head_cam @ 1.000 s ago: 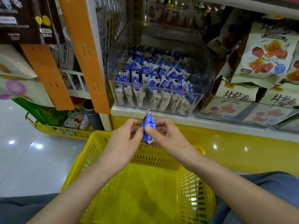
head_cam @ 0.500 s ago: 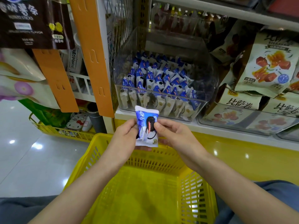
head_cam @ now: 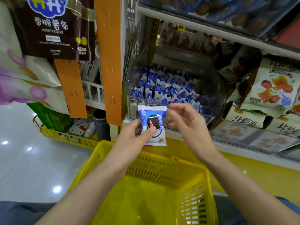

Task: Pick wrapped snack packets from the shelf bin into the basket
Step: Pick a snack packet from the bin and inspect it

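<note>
My left hand (head_cam: 134, 135) pinches a blue and white snack packet (head_cam: 153, 122) upright, its printed face toward me, above the far rim of the yellow basket (head_cam: 162, 163). My right hand (head_cam: 188, 124) hovers just right of the packet with relaxed, blurred fingers, not touching it. Behind both hands a clear shelf bin (head_cam: 215, 95) holds several matching blue and white packets (head_cam: 164, 90). The basket's inside shows nothing in it.
An orange hanging strip (head_cam: 110, 62) and a brown potato sticks bag (head_cam: 52, 28) hang at the left. Cream snack bags (head_cam: 272, 88) fill the shelf at the right. Another yellow basket (head_cam: 68, 135) sits on the glossy floor at the left.
My right hand let go of the packet and drew away to the right. My left hand alone now holds it, a bit lower and closer to the basket.
</note>
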{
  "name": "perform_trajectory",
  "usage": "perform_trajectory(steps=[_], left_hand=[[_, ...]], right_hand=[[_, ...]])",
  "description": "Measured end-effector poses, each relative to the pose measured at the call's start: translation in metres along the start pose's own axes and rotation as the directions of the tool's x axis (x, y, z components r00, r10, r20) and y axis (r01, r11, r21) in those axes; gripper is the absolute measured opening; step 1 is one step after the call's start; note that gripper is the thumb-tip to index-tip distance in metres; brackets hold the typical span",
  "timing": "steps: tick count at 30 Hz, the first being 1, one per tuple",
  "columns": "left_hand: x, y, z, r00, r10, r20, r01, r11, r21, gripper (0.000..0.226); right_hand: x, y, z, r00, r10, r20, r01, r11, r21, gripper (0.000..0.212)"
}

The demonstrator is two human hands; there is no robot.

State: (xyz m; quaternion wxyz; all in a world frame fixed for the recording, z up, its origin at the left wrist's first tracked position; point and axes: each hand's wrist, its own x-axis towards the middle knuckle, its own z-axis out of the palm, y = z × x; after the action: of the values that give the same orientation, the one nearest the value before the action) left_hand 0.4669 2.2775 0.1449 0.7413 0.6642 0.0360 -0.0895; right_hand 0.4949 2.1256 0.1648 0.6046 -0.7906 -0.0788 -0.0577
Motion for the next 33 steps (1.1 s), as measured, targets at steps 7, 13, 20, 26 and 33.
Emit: perform_trajectory(steps=[7, 13, 20, 26, 33], left_hand=[[0.005, 0.015, -0.013, 0.991, 0.02, -0.132, -0.03, 0.997, -0.074, 0.022], [0.007, 0.018, -0.019, 0.988, 0.047, -0.145, -0.057, 0.996, -0.064, 0.022], [0.01, 0.015, -0.02, 0.982, 0.094, -0.165, -0.109, 0.991, -0.081, 0.03], [0.012, 0.015, -0.019, 0.968, 0.098, -0.229, -0.113, 0.992, -0.051, 0.029], [0.009, 0.019, -0.017, 0.982, 0.017, -0.189, -0.087, 0.924, -0.371, 0.008]], right_hand=[[0.099, -0.005, -0.009, 0.994, 0.103, 0.045, -0.064, 0.843, -0.534, 0.021], [0.124, 0.007, -0.005, 0.945, 0.286, 0.16, -0.038, 0.58, -0.814, 0.047], [0.123, 0.006, 0.001, 0.965, 0.231, 0.125, -0.028, 0.564, -0.825, 0.017], [0.099, -0.023, -0.014, 0.983, -0.162, -0.089, 0.074, 0.786, -0.613, 0.009], [0.039, -0.048, -0.02, 0.992, 0.063, -0.111, -0.064, 0.998, -0.011, 0.008]])
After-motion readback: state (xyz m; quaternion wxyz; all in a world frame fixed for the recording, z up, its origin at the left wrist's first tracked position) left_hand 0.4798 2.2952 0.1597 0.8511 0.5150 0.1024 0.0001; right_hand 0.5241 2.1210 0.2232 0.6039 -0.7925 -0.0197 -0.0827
